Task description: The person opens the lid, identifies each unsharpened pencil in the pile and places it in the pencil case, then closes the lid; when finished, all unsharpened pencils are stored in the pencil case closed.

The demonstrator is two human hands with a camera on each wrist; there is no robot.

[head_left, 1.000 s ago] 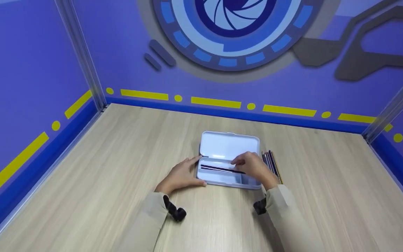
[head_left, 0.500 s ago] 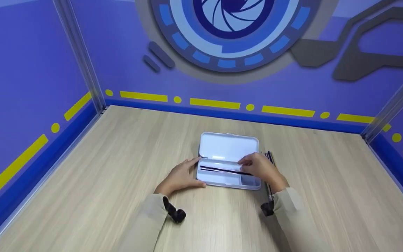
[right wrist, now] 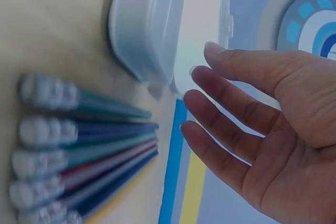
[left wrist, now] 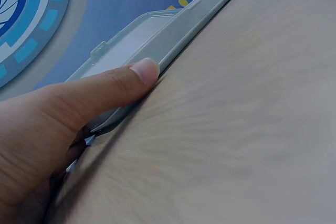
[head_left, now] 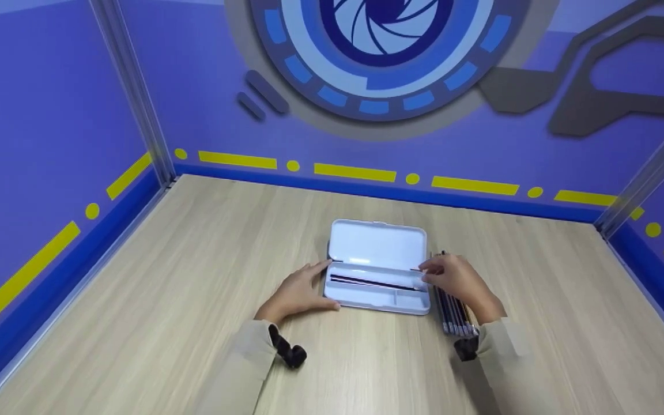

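Head view: we see the pencil case (head_left: 375, 242), lid up, mid-frame, a dark pencil or two (head_left: 375, 283) inside; loose pencils (head_left: 453, 317) lie just right of it, so we'd call it early, most still out. Left wrist: our left hand (head_left: 297, 293) grips the case, thumb at centre-left. Right wrist: our right hand (head_left: 459, 282), right of frame, is empty, fingers relaxed.
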